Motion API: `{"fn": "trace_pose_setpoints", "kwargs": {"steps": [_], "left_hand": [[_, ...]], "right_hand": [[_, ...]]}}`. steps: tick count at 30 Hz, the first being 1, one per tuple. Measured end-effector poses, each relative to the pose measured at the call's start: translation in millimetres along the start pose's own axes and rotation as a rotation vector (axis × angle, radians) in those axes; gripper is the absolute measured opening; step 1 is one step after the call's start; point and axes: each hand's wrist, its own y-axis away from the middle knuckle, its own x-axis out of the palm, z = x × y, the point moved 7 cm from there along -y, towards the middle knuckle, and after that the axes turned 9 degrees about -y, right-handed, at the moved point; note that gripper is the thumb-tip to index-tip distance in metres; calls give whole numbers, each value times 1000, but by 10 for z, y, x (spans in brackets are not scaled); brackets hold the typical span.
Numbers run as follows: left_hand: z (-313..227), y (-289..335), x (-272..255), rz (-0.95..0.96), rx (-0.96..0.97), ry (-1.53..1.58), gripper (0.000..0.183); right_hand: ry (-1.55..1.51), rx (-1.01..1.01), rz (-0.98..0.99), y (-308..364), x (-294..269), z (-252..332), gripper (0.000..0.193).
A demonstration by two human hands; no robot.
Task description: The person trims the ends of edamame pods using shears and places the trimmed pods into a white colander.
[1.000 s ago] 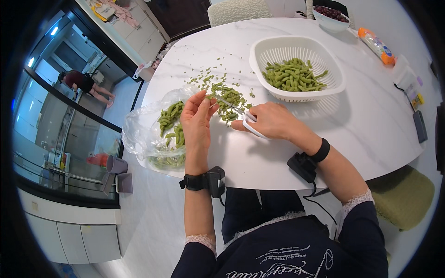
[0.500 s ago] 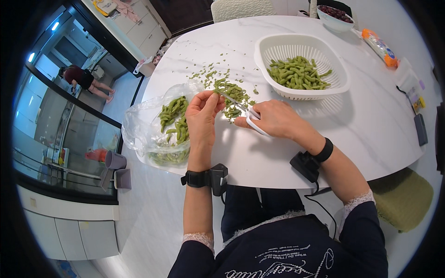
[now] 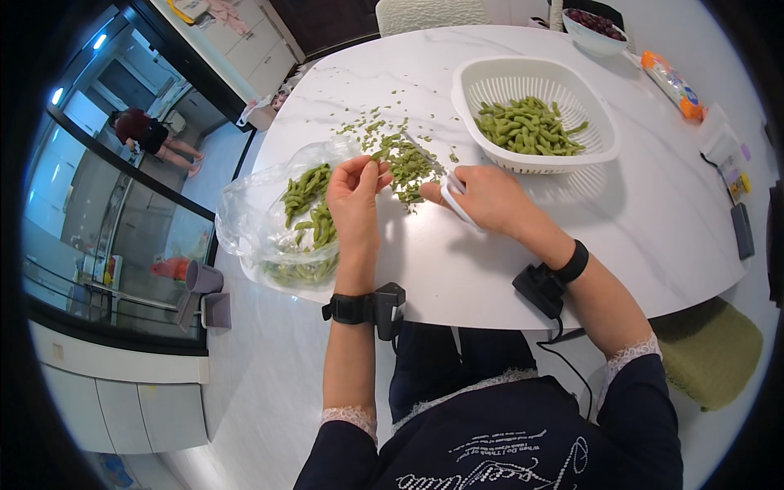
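My right hand point(image 3: 494, 198) grips a pair of scissors with white handles point(image 3: 459, 211); the blades point up and left over a heap of green pod trimmings point(image 3: 408, 171). Pinched between the thumb and fingers of my left hand point(image 3: 353, 192) is a green soybean pod, mostly hidden by the fingertips. The scissor blades stand apart from that pod. Left of my left hand, more whole soybean pods point(image 3: 306, 192) lie in an open clear plastic bag point(image 3: 237, 208). A white colander point(image 3: 600, 143) at the far right of my hands holds many pods.
A bowl of dark red fruit point(image 3: 594, 33) stands at the table's far right, near an orange-and-white packet point(image 3: 671, 86) and a dark phone-like object point(image 3: 741, 231). A green stool point(image 3: 710, 351) is at lower right. Another person point(image 3: 151, 135) bends over in the room at left.
The scissors have moved away from my left fingertips, with the blades now pointing more upward. My right hand has shifted slightly up. The left hand stays nearly in place.
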Motion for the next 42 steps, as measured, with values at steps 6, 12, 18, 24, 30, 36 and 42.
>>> {"fn": "trace_pose_setpoints", "kwargs": {"steps": [6, 12, 18, 24, 30, 36, 42], "left_hand": [[-95, 1, 82, 133, 59, -23, 26], [-467, -9, -438, 67, 43, 108, 21], [-428, -62, -1077, -70, -38, -465, 19], [-207, -13, -956, 32, 106, -1018, 27], [-352, 51, -717, -21, 115, -1075, 24], [-289, -68, -676, 44, 303, -1251, 20], [-464, 46, -527, 102, -5, -741, 11]], "right_hand": [[-62, 30, -1, -24, -27, -9, 66], [-67, 12, -30, -42, -34, -74, 66], [-64, 33, -8, 1, -37, -10, 66], [-58, 29, 36, 24, -26, 39, 66], [-27, 16, 14, 17, -34, -2, 66], [-36, 17, 41, 24, 2, 33, 66], [-38, -6, 68, 31, 27, 14, 67]]}}
